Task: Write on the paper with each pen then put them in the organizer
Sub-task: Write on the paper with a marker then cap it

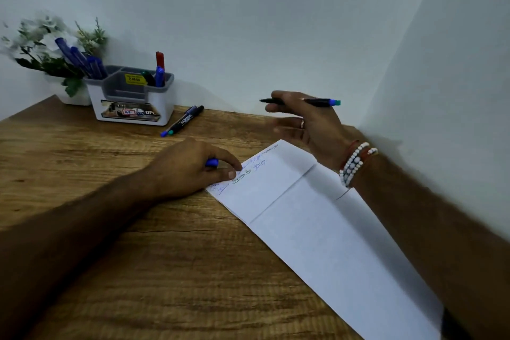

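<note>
The creased white sheet of paper point(317, 229) lies slantwise on the wood-grain worktop point(110, 257), its scribbled far corner under the left hand point(193, 168), which curls round a small blue cap point(212, 162). Beyond, the raised right hand point(309, 121) pinches a slim black pen point(320, 102) level, tip pointing left at the white-and-grey plastic organizer point(129, 107), well apart and nearer the left hand.

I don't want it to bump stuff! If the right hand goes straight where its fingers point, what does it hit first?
Probably the two loose pens beside the organizer, though the right hand may pass above them.
</note>
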